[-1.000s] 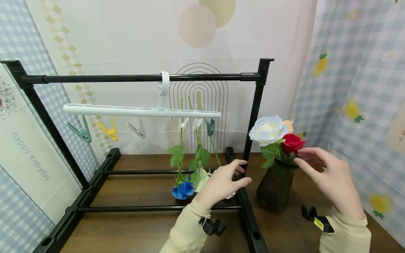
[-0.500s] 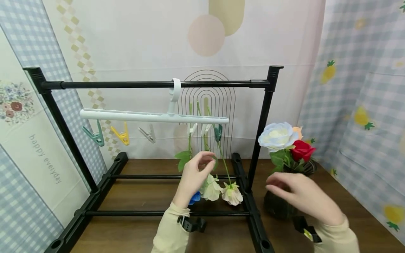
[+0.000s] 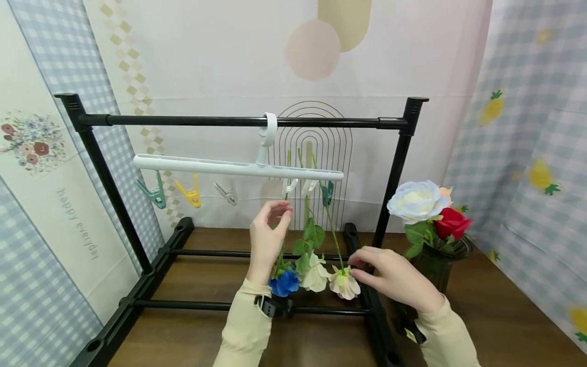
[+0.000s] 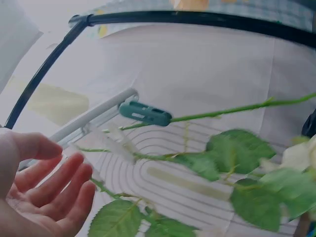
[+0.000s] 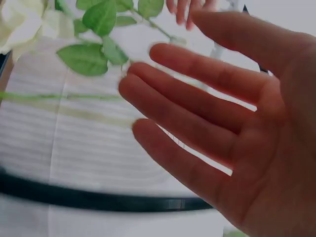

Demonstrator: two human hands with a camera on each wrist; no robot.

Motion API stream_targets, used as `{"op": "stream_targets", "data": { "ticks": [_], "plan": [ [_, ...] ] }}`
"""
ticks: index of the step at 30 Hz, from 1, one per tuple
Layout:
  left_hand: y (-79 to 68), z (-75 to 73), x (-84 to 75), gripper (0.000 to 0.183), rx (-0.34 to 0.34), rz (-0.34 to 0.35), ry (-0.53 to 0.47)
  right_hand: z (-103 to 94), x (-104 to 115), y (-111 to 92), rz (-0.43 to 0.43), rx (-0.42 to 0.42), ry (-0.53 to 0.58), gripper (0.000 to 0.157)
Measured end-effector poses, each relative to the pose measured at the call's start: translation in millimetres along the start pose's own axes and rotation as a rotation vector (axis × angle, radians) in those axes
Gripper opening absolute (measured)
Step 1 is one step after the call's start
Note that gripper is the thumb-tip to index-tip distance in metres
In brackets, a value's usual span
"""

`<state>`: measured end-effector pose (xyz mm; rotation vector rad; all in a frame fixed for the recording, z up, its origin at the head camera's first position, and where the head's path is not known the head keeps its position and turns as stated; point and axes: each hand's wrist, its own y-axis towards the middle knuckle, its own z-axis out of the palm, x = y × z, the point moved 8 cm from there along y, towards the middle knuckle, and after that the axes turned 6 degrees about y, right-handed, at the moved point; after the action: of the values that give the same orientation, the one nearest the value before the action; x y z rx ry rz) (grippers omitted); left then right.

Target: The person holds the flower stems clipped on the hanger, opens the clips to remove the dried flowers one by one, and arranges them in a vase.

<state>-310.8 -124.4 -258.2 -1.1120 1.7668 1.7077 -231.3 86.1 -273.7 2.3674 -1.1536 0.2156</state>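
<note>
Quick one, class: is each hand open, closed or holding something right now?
Left hand: open, fingers loosely bent, holding nothing.
Right hand: open, holding nothing.

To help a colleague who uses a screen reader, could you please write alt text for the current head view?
A left hand and a right hand, both empty, are close to three upside-down flowers, blue, white and cream, clipped beneath a pale hanger on a black rack. Three other clips hang further left; a dark vase of blooms stands right.
</note>
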Motion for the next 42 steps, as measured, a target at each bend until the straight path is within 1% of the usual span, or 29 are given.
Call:
{"op": "stream_targets", "data": {
  "ticks": [2,5,7,10,12,14,16,18,21,23,27,32,38,42],
  "plan": [
    [5.4,-5.7,-1.2,0.021,-0.041,-0.009,0.004,1.1,7.3,14.4,-0.023,-0.002,-0.009,0.006],
    [12.2,-10.8,-0.5,0.027,-0.066,-0.044,0.033,0.1,23.3,40.5,-0.065,0.001,-0.024,0.005],
    [15.7,-10.8,2.8,0.031,-0.058,-0.076,0.066,-2.1,33.1,58.3,-0.084,-0.008,0.0,0.007],
    [18.5,-7.2,10.4,0.038,-0.016,-0.124,0.136,-5.8,40.1,82.6,-0.078,-0.04,0.061,0.013],
    [19.6,-3.8,16.2,0.043,0.026,-0.159,0.179,-6.7,38.1,98.2,-0.05,-0.056,0.109,0.016],
    [20.2,-0.1,21.9,0.048,0.065,-0.179,0.209,-5.9,32.0,112.3,-0.006,-0.072,0.141,0.019],
    [20.3,3.4,27.2,0.051,0.097,-0.194,0.234,-5.4,24.4,125.3,0.055,-0.099,0.155,0.024],
    [19.6,6.8,31.9,0.049,0.123,-0.198,0.239,-4.8,17.3,134.5,0.126,-0.136,0.153,0.03],
    [16.8,9.9,36.7,0.044,0.146,-0.208,0.233,-4.6,11.7,142.4,0.213,-0.19,0.148,0.04],
    [15.6,10.3,37.0,0.04,0.144,-0.202,0.218,-4.8,11.1,145.5,0.246,-0.224,0.148,0.043],
    [15.7,8.2,33.9,0.033,0.105,-0.189,0.19,-6.9,13.7,149.9,0.275,-0.302,0.151,0.046],
    [17.6,6.7,28.2,0.027,0.07,-0.158,0.183,-8.5,16.0,152.6,0.309,-0.429,0.136,0.048],
    [12.5,1.8,24.0,0.019,0.03,-0.131,0.168,-7.0,18.1,151.7,0.295,-0.578,0.136,0.045],
    [8.7,-2.7,21.7,0.018,0.026,-0.117,0.171,-7.2,21.0,150.3,0.233,-0.686,0.156,0.038]
  ]
}}
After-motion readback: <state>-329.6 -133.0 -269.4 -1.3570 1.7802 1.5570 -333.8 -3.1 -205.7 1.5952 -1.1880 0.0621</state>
